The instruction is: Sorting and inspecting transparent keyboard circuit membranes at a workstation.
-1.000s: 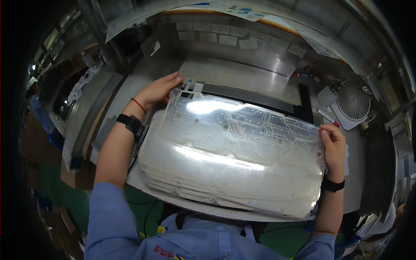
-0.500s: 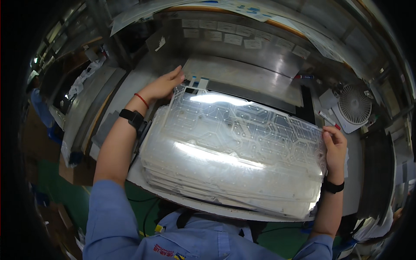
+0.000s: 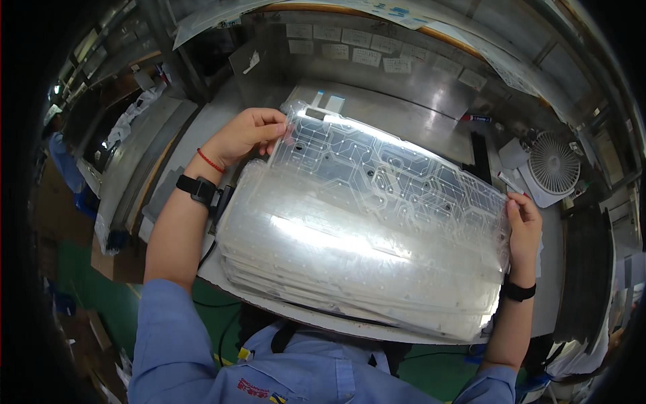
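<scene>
We see left hand (image 3: 259,133), right hand (image 3: 524,227) — each grip pinching one clear circuit sheet (image 3: 383,172) at opposite ends — over stacked sheets (image 3: 377,306).

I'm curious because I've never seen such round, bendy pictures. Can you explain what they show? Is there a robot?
No robot here, just a person's two bare hands! The view comes from a camera worn on the person's head, looking down. Its very wide fisheye lens makes straight edges look bent.

The left hand holds one side of a see-through sheet printed with circuit lines, and the right hand holds the other. Toward the person lies a stack of clear sheets on a worktable.

Over on the right stands a small white fan. The person wears a red string bracelet and a black watch on the left arm.
</scene>
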A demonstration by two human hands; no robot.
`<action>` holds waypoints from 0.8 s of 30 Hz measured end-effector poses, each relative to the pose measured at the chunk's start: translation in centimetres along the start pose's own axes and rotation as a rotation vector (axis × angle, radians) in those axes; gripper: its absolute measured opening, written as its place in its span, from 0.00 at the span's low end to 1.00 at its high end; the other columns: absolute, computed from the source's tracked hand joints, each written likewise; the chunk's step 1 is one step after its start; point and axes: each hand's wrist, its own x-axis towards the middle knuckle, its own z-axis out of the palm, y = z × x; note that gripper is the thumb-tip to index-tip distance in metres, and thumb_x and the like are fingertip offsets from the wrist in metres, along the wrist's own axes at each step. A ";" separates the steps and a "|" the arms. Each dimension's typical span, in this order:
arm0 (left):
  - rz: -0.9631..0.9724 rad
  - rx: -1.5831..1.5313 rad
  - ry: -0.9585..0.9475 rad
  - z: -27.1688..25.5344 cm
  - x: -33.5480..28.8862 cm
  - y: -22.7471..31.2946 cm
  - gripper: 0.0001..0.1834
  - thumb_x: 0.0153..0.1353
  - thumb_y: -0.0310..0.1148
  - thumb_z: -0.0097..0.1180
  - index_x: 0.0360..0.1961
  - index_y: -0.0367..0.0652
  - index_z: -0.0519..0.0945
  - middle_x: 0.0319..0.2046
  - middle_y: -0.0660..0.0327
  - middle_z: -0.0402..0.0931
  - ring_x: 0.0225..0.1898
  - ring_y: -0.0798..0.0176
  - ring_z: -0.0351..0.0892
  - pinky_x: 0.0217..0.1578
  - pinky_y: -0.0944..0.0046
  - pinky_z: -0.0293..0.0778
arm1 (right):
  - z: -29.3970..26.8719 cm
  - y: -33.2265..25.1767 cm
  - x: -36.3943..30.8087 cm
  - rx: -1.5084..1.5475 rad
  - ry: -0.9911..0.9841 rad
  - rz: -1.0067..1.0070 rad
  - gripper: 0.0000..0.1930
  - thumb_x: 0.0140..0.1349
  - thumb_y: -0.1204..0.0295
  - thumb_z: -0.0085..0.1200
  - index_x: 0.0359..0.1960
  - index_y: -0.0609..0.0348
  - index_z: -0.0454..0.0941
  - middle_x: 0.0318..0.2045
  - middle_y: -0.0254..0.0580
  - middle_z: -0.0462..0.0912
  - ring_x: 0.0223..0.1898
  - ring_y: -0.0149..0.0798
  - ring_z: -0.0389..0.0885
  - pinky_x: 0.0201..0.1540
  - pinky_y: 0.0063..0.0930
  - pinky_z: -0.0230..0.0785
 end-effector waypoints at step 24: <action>0.191 -0.371 0.193 -1.2 0.6 -0.5 0.14 0.70 0.37 0.45 0.45 0.39 0.76 0.26 0.66 0.78 0.17 0.78 0.66 0.16 0.78 0.61 | 0.2 -0.7 -0.2 0.415 0.077 0.056 0.12 0.71 0.65 0.46 0.39 0.63 0.74 0.23 0.30 0.77 0.18 0.25 0.70 0.23 0.18 0.62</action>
